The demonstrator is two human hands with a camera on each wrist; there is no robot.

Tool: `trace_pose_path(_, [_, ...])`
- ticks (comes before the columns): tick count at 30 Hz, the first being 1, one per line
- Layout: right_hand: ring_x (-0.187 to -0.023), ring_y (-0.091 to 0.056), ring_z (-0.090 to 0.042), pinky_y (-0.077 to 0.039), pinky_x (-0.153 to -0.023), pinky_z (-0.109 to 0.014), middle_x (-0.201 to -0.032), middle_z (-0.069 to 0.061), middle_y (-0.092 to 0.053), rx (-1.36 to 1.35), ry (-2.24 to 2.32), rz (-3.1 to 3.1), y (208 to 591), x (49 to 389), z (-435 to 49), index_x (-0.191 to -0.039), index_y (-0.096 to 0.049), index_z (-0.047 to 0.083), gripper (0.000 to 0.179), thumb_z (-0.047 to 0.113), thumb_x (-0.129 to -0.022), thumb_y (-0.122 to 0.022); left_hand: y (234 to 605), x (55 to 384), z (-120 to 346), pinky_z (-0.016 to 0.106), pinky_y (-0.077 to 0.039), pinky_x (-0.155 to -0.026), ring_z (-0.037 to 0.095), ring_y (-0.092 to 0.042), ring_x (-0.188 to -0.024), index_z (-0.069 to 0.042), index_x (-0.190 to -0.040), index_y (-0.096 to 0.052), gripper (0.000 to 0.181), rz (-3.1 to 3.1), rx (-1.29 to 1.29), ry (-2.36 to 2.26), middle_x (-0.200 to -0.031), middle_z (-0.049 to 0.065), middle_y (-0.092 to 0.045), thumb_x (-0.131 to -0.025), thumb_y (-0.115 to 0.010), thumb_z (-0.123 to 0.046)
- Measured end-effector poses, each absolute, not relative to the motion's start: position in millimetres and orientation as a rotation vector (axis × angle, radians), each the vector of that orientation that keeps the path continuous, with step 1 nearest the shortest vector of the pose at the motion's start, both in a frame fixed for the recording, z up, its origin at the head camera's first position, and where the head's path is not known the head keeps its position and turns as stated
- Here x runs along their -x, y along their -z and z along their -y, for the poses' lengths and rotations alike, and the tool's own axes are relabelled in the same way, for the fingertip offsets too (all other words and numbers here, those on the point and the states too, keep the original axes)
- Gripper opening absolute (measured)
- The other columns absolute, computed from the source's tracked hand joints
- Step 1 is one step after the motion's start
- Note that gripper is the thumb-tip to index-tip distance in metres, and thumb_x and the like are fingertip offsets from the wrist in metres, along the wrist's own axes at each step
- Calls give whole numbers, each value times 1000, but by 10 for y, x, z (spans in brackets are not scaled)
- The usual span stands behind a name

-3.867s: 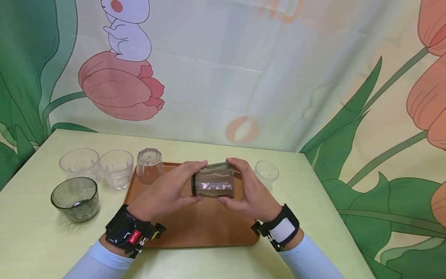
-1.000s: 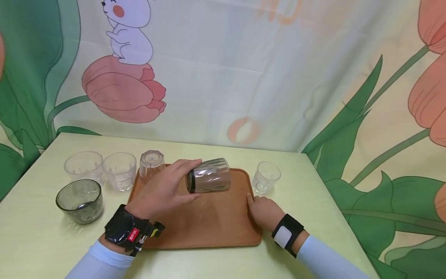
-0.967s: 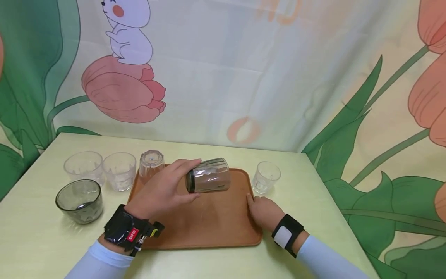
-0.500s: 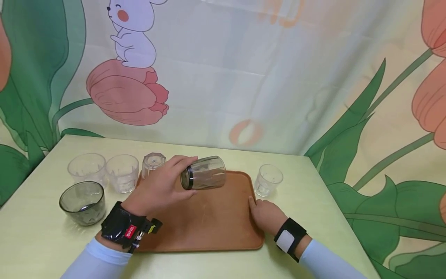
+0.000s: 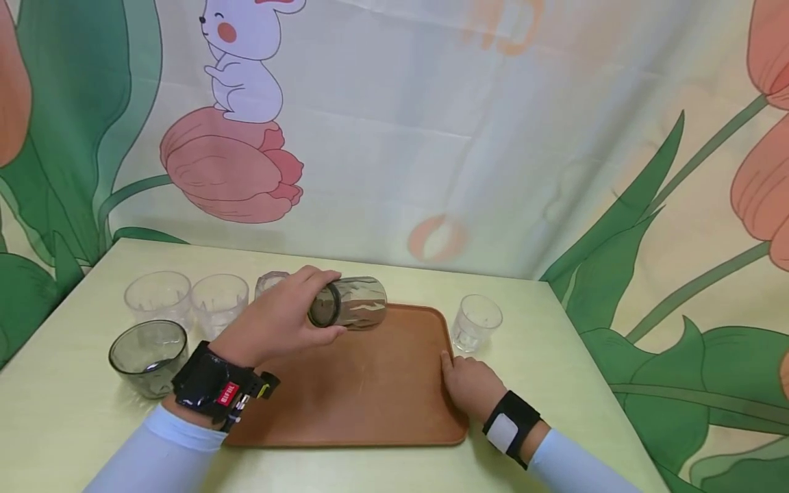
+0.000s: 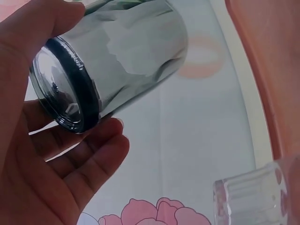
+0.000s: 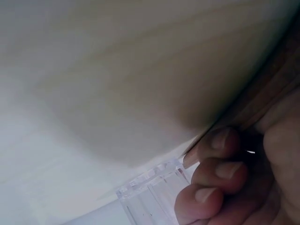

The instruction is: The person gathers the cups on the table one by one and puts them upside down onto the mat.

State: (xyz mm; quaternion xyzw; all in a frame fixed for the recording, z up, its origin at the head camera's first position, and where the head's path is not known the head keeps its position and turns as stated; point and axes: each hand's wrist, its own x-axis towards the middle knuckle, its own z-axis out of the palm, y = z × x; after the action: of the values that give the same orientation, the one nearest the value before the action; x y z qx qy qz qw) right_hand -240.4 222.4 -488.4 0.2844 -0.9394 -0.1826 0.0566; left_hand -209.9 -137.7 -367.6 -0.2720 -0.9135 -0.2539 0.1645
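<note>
My left hand (image 5: pixel 280 318) holds a smoky grey drinking glass (image 5: pixel 360 302) by its thick dark base end, between thumb and fingers. The glass lies on its side in the air above the brown tray (image 5: pixel 370 390), its other end toward the right. My right hand (image 5: pixel 473 387) grips the tray's right rim, thumb on the edge; in the right wrist view its fingers (image 7: pixel 220 171) are curled. An upturned clear glass (image 5: pixel 270 281) at the tray's far left corner is mostly hidden behind my left hand.
Two clear glasses (image 5: pixel 157 293) (image 5: pixel 218 301) stand upright left of the tray. Nearer stands a smoky grey bowl-like glass (image 5: pixel 150 357). Another clear glass (image 5: pixel 477 322) stands just beyond my right hand. A printed curtain (image 5: pixel 382 137) hangs behind the pale table (image 5: pixel 555 383).
My right hand has let go of the smoky glass and taken hold of the tray's right rim. My left hand has carried the glass a little to the left.
</note>
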Motion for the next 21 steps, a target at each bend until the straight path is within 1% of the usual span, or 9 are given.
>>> trace_pose_path(5, [-58, -57, -25, -52, -49, -39, -73, -12, -59, -857, 635, 2802, 4871, 2391, -2211, -134, -60, -5, 39, 14, -100, -58, 3632, 2147, 1399, 39, -56, -86, 20, -61, -103, -5, -143, -48, 80, 2648, 755, 662, -123, 8, -60, -82, -78, -48])
trace_pose_path(11, [-55, -52, -22, -50, -47, -36, -70, -11, -56, -853, 709, 2768, 4895, 2416, -2206, -132, -61, -3, 39, 17, -99, -59, 3611, 2208, 1406, 43, -55, -89, 23, -60, -107, -5, -143, -49, 81, 2716, 709, 586, -126, 11, -59, -83, -76, -51])
trace_pose_path(13, [-55, -51, -22, -50, -47, -35, -70, -11, -56, -854, 723, 2764, 4906, 2427, -2206, -133, -61, -3, 39, 17, -99, -59, 3615, 2233, 1410, 45, -54, -89, 25, -61, -106, -5, -142, -50, 81, 2731, 688, 559, -126, 12, -60, -82, -76, -51])
trace_pose_path(21, [-55, -52, -23, -51, -48, -37, -70, -10, -55, -846, 725, 2779, 4867, 2389, -2168, -133, -61, -3, 39, 17, -99, -59, 3626, 2303, 1423, 43, -57, -84, 26, -62, -100, -3, -139, -53, 79, 2767, 647, 544, -119, 13, -62, -79, -81, -46])
